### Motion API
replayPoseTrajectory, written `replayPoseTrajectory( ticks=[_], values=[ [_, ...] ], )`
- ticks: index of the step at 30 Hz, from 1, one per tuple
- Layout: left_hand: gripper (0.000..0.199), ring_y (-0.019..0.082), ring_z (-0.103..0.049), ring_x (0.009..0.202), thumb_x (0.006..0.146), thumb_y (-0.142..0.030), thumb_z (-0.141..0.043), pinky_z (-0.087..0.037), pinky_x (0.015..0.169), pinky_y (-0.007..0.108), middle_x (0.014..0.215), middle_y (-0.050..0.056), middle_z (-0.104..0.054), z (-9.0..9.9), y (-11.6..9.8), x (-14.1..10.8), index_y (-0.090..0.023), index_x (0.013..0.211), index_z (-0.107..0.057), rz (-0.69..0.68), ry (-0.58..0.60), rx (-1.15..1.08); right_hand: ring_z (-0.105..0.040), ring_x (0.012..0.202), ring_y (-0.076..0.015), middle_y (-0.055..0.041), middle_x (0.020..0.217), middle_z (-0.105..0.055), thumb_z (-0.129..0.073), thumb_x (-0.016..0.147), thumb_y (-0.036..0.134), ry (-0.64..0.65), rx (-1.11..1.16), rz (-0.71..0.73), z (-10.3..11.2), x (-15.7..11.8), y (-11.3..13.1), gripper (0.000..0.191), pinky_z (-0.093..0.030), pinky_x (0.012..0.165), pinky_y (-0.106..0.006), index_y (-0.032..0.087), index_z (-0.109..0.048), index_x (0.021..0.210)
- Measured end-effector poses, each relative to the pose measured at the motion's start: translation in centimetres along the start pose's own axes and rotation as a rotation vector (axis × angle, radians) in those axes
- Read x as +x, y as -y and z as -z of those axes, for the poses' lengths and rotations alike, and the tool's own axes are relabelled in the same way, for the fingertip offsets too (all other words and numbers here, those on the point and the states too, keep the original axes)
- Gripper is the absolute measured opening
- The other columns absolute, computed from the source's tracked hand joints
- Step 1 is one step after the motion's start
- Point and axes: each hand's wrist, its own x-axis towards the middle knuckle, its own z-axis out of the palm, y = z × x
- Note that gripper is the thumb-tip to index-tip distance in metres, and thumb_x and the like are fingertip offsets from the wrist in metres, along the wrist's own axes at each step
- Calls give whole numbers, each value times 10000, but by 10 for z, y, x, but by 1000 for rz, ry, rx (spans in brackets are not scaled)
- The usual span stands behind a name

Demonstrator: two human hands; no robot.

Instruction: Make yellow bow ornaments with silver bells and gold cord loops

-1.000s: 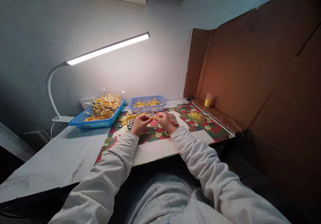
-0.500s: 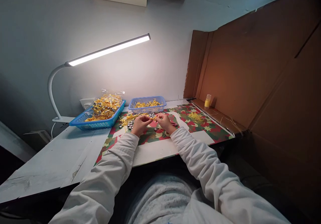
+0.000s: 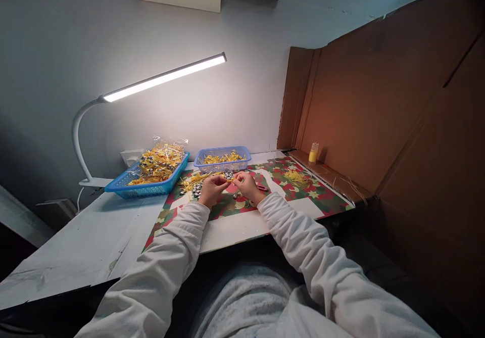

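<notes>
My left hand [image 3: 212, 189] and my right hand [image 3: 247, 186] meet over the patterned sheet, fingertips pinched close together. Between them is a small yellow strip [image 3: 230, 180], perhaps ribbon or cord; its exact kind is too small to make out. Beside my left hand lie yellow strands [image 3: 191, 180] and several silver, bell-like balls [image 3: 196, 191]. One such ball [image 3: 235, 196] sits on the sheet between my wrists. Next to my right wrist, a red-handled tool [image 3: 262, 188] is partly hidden.
A blue basket [image 3: 140, 189] heaped with yellow ribbon pieces and silver balls stands at left, by a clamp lamp [image 3: 164, 78]. Behind my hands is a smaller blue basket [image 3: 223, 166]. Yellow threads [image 3: 296, 177] and a small bottle [image 3: 313, 154] are at right, near a cardboard wall [image 3: 379, 100].
My right-hand fingers have shifted slightly to the left, closer to my left fingertips. Both hands still pinch at the same spot.
</notes>
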Motion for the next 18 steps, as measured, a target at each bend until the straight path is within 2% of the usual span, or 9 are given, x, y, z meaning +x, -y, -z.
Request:
replayPoseTrajectory(
  ticks=[8,14,18],
  values=[
    [243,113,-617,667,912,-351,-634,-546,655,279,770,1,-649,-7,-2,-1,-118,842,-639,-30,-30,-1,-627,980,-177,-65,1076,-649,-587,949,352,-95,5,46,-5,-4,4,232,-531,885,-390,144,-638,1036],
    [211,122,-626,713,909,-327,-640,-554,677,290,822,12,-651,-4,-3,1,-117,887,-636,-27,-106,-34,-601,866,-179,-41,848,-660,-671,823,388,-107,62,38,0,-2,12,264,-480,842,-347,169,-607,689],
    [212,124,-628,720,912,-328,-636,-556,680,293,826,13,-648,0,-6,1,-116,895,-633,-20,-125,-55,-591,827,-176,-28,848,-672,-689,744,428,-75,122,28,9,-4,19,241,-471,802,-324,197,-625,767]
  ],
)
